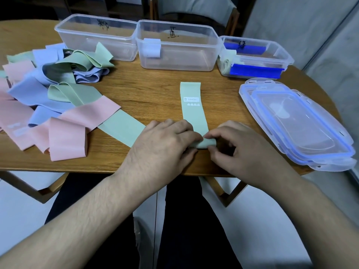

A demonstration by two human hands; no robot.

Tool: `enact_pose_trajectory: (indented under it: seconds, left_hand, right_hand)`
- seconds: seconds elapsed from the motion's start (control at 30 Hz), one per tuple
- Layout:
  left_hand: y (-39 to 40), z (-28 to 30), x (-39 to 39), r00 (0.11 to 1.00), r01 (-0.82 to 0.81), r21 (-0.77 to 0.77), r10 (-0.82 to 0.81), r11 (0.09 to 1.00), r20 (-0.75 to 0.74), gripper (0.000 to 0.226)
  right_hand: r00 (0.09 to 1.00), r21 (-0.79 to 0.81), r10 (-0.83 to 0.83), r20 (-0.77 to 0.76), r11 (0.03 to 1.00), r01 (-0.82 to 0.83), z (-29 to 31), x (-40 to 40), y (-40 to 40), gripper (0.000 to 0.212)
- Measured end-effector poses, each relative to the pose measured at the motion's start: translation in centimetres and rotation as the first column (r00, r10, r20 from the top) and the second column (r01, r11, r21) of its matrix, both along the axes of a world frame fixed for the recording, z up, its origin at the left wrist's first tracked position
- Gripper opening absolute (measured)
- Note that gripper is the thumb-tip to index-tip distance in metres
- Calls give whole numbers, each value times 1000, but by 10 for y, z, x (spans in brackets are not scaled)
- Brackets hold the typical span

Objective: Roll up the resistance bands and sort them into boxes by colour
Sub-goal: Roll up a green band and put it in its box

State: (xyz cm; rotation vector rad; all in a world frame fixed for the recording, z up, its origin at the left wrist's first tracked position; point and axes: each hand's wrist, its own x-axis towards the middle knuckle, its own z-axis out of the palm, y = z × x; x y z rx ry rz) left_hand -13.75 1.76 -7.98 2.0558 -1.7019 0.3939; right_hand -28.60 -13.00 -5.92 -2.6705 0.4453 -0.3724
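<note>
Hands meet at the near table edge in the head view: left hand (165,140) and right hand (239,146) pinch the started roll of a green band (192,105) lying flat on the table (155,90). Right box (254,57) holds one green roll, middle box (178,45) one pale blue roll, left box (97,35) looks empty. The pile (48,94) awaits, so most work remains.

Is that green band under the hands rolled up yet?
Only partly: the green band has its near end curled between both hands, the rest lying flat.
</note>
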Motion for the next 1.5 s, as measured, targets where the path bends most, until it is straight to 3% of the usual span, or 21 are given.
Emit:
enact_pose_trajectory:
  seconds: [0.2,0.4,0.67,1.03,1.23,1.5]
  left_hand:
    - [-2,-2,2,999,-13,9,13,1000,-38,30]
    - [-5,0,4,995,-7,40,11,999,-97,35]
    - [-5,4,6,999,-45,-12,45,999,-7,27]
    - [-10,7,8,995,-90,64,92,994,-35,37]
    - [-15,9,11,993,-113,134,108,985,40,34]
    - [-16,12,6,992,-77,129,64,989,107,28]
  right_hand:
    - [1000,-49,4,8,999,-3,-3,-4,-2,34]
    - [1000,-56,15,4,998,-15,-6,3,-5,21]
    - [997,1,31,-76,1000,-31,0,9,-10,22]
    - [1000,28,19,-22,999,-18,-1,6,-11,26]
    - [1000,89,-8,-21,996,10,0,15,-13,26]
    - [997,4,-16,-82,1000,16,9,14,-7,18]
